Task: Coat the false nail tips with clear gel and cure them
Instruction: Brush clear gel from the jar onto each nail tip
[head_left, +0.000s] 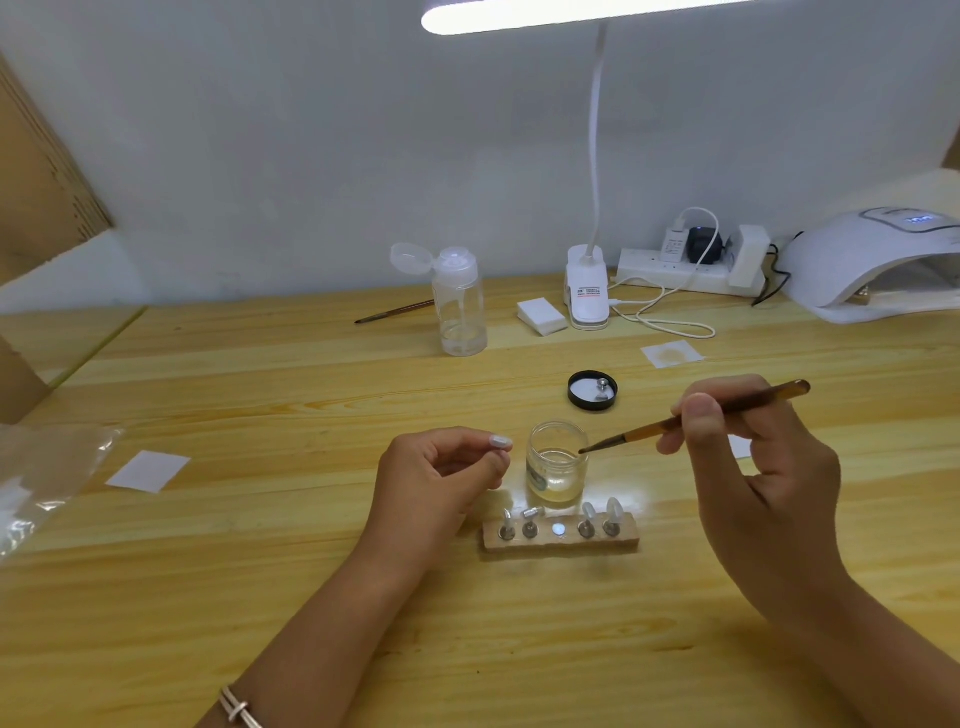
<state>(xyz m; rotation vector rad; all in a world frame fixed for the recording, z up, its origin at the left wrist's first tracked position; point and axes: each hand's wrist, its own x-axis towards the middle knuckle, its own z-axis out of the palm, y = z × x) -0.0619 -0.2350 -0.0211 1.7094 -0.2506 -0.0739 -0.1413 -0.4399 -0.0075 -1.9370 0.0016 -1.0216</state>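
Just left of the frame's centre, my left hand (441, 467) curls thumb and forefinger under a false nail tip (500, 442), pinching it on what may be a small peg, though my fingers hide that part. To the right, my right hand (758, 467) grips a brown brush (691, 415) like a pen, its dark bristle end touching the rim of the open jar of clear gel (556, 462) at centre. Just below the jar a wooden holder (561, 540) carries other tips (614, 508), the black lid (592, 391) lies above the jar, and the white curing lamp (872, 265) stands at the upper right.
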